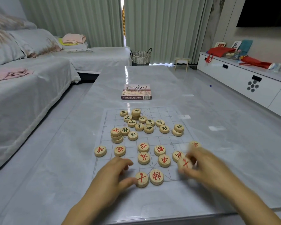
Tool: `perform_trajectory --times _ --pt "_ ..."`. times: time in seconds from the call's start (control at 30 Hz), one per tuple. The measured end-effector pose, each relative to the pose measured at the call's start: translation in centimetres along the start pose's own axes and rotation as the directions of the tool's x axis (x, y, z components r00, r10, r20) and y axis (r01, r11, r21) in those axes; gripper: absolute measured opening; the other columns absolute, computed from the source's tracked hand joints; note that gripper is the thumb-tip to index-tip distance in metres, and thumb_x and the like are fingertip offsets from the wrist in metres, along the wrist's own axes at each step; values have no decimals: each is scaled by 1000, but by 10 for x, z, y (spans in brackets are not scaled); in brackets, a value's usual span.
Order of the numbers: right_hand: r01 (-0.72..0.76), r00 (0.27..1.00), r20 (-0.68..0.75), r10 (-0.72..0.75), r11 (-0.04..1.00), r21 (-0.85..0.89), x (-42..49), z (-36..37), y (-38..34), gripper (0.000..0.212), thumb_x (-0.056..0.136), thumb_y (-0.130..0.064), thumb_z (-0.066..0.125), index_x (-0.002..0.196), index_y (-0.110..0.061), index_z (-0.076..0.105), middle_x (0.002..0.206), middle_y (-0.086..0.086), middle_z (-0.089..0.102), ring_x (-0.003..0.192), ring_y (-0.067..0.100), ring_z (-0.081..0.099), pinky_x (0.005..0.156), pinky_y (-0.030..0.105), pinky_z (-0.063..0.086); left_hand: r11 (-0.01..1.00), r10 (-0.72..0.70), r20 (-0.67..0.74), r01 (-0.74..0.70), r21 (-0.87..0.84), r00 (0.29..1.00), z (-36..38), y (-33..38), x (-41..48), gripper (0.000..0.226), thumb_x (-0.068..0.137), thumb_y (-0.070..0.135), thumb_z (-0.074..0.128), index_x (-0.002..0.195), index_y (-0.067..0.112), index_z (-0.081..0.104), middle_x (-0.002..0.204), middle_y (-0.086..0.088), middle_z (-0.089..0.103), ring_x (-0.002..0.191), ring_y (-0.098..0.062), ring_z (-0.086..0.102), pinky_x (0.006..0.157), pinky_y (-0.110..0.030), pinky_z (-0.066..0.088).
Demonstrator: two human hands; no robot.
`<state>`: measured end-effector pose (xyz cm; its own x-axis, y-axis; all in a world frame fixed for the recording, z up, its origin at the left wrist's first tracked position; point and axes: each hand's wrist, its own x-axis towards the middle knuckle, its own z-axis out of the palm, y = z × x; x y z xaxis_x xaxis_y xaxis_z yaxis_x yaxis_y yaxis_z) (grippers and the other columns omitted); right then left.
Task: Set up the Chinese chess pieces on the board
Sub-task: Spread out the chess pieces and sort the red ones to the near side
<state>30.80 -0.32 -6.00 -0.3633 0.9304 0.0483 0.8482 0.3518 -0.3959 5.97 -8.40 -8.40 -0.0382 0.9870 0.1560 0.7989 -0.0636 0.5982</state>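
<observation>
A clear plastic chess board [182, 138] lies on the grey table. Several black-lettered wooden pieces [139, 126] crowd its far half, some stacked. Several red-lettered pieces [143, 158] lie scattered on the near half. My left hand [115, 174] rests by the near edge, its thumb touching a red piece [141, 179] that sits beside another red piece [156, 177]. My right hand [204, 168], blurred, pinches a red piece [185, 163] just above the board's near right part.
The chess box [136, 92] stands on the table beyond the board. One red piece [100, 151] lies just off the board's left edge. A sofa [23, 88] runs along the left, a white cabinet [243, 78] along the right, a wicker basket [140, 56] behind.
</observation>
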Motion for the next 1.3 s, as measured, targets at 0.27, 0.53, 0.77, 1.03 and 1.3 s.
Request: perform_trajectory --times 0.27,0.53,0.77,1.03,1.3 --pt "62 997 49 -58 995 -73 -19 30 -27 34 80 -58 54 95 -30 42 96 -11 46 88 12 42 63 24 35 997 11 141 -22 74 990 12 10 -2 59 77 44 66 130 35 43 108 18 43 99 -3 46 89 -16 41" --pt "54 998 35 -52 997 -52 -13 31 -25 32 81 -56 55 94 -32 39 90 -12 44 84 11 42 58 18 31 994 37 92 -46 100 995 17 8 0 54 82 45 60 131 34 42 108 18 40 102 -4 44 90 -17 40" --pt "55 995 82 -55 998 1 -13 26 -21 41 81 -57 54 112 -33 43 97 -15 44 88 7 43 66 21 37 1000 15 79 -17 27 997 13 4 1 50 79 47 62 125 36 45 101 20 45 94 -2 48 82 -13 40" --pt "-14 988 -154 20 999 40 14 18 -7 34 89 -43 51 118 -27 52 100 -11 46 92 8 48 73 24 41 960 -277 -264 279 -30 924 -22 -31 14 20 81 22 67 97 24 57 85 6 52 71 -9 52 70 -28 43" --pt "-72 974 -207 90 993 91 46 19 -6 32 92 -27 48 123 -22 51 113 0 50 104 18 50 81 30 44 942 -322 -36 324 90 946 -19 -28 16 55 75 30 73 125 23 49 101 5 43 90 -14 49 83 -25 44"
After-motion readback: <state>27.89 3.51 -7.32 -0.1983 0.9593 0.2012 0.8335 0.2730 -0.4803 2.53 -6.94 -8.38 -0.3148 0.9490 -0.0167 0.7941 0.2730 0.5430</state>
